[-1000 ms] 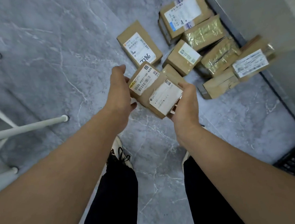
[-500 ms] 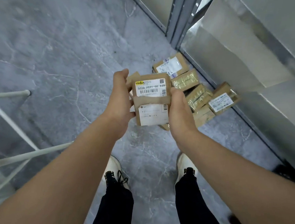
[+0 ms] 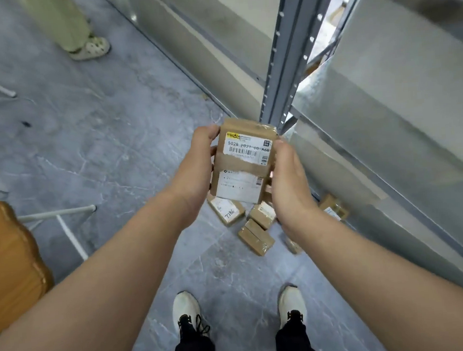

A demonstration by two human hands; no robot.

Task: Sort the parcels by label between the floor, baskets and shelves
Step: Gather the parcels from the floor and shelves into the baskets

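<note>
Grey metal shelves filled the right side, their perforated upright rising just behind the hands. The marbled grey floor spread below, and on it, close to the foot of the shelves, lay a loose cluster of unsorted parcels, one of them marked by hand.

Above that cluster, in the air at about waist level, were the held parcels: what looked like two small brown cardboard boxes pressed together, face up. The left hand clasped their left edge and the right hand curled round their right edge, so both hands were grasping the pair between them.

The printed label on the upper box faced the camera and was readable.

The boxes seemed light and stiff, and their taped faces were probably a little slick. Squeezing the long edges from both sides, as here, should keep the two from sliding apart; a one-handed grip would want fingers underneath.
</note>
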